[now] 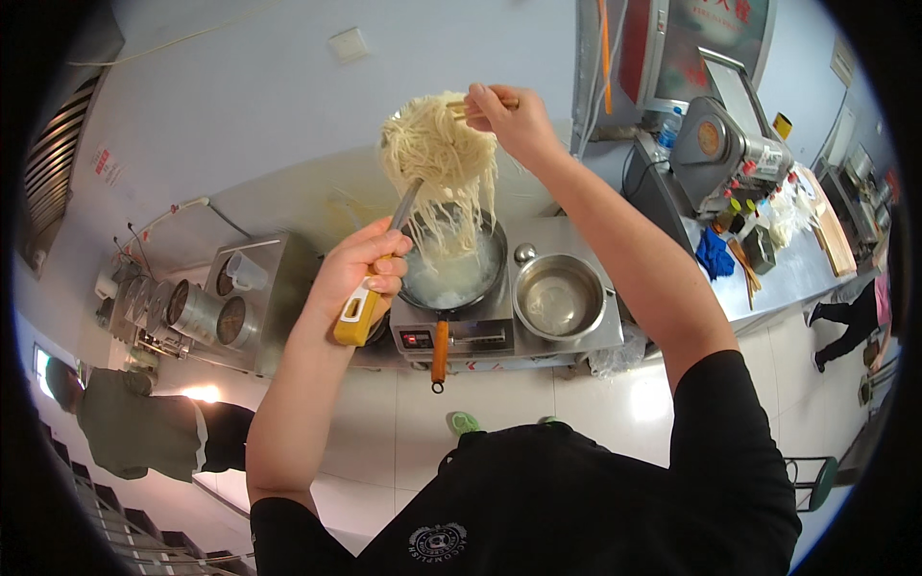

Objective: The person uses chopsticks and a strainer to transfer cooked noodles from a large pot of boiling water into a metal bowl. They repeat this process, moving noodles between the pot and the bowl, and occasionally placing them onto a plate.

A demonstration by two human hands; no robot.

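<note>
My left hand (366,263) grips the yellow handle (354,317) of a long metal utensil, its head mostly hidden under a heap of pale noodles (436,147). Strands hang from the heap towards a dark wok (452,266) of cloudy, steaming liquid. With my right hand (508,119) I hold chopsticks (504,104) against the upper right of the noodles. The wok's wooden handle (439,353) points towards me. To its right sits a metal pot (560,297) holding some clear liquid.
A steel counter (763,288) on the right carries a noodle machine (720,147), a water bottle (670,128) and a blue cloth (714,254). Metal pots (189,311) and a plastic jug (246,270) stand left. One person (137,421) is at left, another (853,324) at far right.
</note>
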